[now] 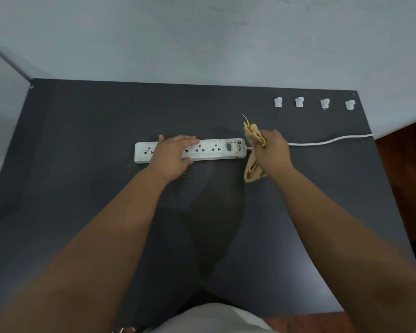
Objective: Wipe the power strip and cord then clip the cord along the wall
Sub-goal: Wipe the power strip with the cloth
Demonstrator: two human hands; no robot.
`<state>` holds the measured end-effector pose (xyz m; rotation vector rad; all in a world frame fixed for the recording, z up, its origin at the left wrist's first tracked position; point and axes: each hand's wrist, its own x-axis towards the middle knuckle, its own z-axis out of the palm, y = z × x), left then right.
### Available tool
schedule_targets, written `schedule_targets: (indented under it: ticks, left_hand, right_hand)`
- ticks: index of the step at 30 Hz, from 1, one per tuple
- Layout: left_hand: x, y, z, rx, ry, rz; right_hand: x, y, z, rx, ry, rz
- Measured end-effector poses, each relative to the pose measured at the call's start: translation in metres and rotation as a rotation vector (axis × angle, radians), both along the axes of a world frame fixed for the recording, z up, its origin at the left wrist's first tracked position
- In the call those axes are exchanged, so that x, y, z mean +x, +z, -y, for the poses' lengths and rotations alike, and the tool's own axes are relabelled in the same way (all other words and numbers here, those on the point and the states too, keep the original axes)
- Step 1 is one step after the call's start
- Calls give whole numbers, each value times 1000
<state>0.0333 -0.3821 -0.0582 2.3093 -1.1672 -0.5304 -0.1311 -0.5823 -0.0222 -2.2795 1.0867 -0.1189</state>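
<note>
power strip (214, 150): white, smudged grey; grey switch and dark logo beyond the left fingertips
cord (329, 141): white
cloth (251, 168): pale yellow-tan, darker yellow folds by the right fingers
clips (299, 102): white, four
table (81, 140): dark charcoal grey, pale specks under the left fingers
wall (202, 32): light grey-blue
floor (406, 164): reddish brown

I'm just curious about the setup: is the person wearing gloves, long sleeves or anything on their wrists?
No. The left hand and right hand are bare, without gloves, rings, watch or bands. Both forearms are uncovered as far as the picture shows, so no sleeves appear. A bit of pale clothing shows at the bottom edge.
</note>
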Motion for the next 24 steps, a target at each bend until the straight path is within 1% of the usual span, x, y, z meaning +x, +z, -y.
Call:
schedule_targets:
  ticks: [2, 4, 6, 8, 10, 14, 15, 17, 18, 19, 21, 22, 23, 24]
  left_hand:
    - [0, 1, 0, 4, -1, 8]
    - [0, 1, 0, 8, -3, 20]
    - [0, 0, -1, 8, -1, 39]
    - [-1, 0, -1, 15, 0, 48]
    - [-3, 1, 0, 24, 7, 51]
    - [-4, 3, 0, 38, 14, 45]
    - [-4, 2, 0, 38, 9, 51]
    - [-4, 1, 0, 30, 2, 56]
    - [-3, 1, 0, 29, 1, 58]
    - [-2, 0, -1, 32, 1, 62]
    - [0, 1, -1, 54, -15, 68]
    - [1, 2, 0, 64, -36, 65]
    - [2, 3, 0, 69, -62, 63]
    - [3, 5, 0, 73, -85, 66]
  right_hand:
    - [8, -9, -2, 21, 46, -102]
    - [-1, -12, -7, -17, 90, -208]
    - [-13, -6, -8, -69, 112, -245]
    - [-8, 4, -4, -121, 98, -198]
    - [11, 6, -1, -129, 92, -153]
    - [32, -5, -35, -91, 151, -165]
    - [29, -7, -48, -87, 217, -149]
    - [19, -6, -66, -47, 426, -133]
    - [15, -4, -69, -41, 480, -109]
    - [14, -2, -65, -60, 448, -70]
    - [17, 4, -49, -110, 222, 10]
    - [19, 3, -41, -113, 132, 12]
    - [22, 2, -36, -106, 99, -22]
    - [26, 0, -35, -106, 116, -79]
